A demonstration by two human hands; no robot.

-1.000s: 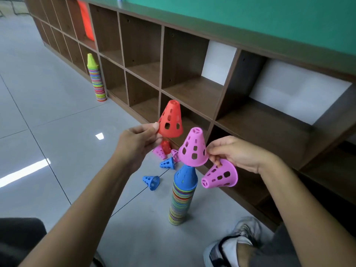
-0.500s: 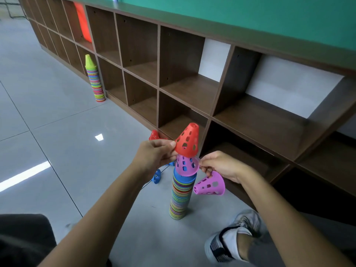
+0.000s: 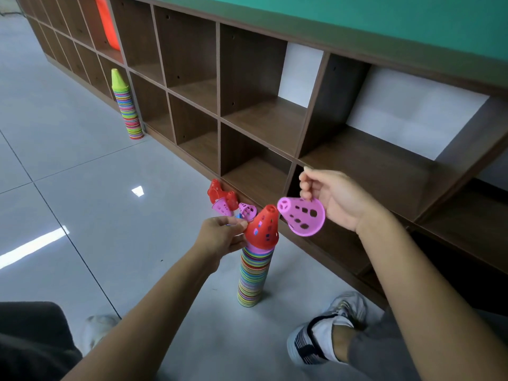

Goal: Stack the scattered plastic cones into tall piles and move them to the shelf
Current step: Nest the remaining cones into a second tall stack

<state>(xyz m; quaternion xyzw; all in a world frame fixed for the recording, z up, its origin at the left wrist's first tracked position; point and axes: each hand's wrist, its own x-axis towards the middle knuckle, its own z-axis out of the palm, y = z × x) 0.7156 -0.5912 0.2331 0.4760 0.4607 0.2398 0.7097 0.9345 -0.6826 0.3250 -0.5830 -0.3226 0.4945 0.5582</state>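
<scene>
Your left hand (image 3: pixel 220 237) pinches the red cone (image 3: pixel 262 229) onto the pile (image 3: pixel 251 276) to seat it, while your right hand (image 3: pixel 332 200), at 2 o'clock, holds the pink cone (image 3: pixel 302 217) ready as next.

1 head view, looking forward-down, close over hands; shelf (image 3: pixel 247 111) angled across right.

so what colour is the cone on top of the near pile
Red, with small holes; the red cone caps the near pile, clearest in the head view.
</scene>
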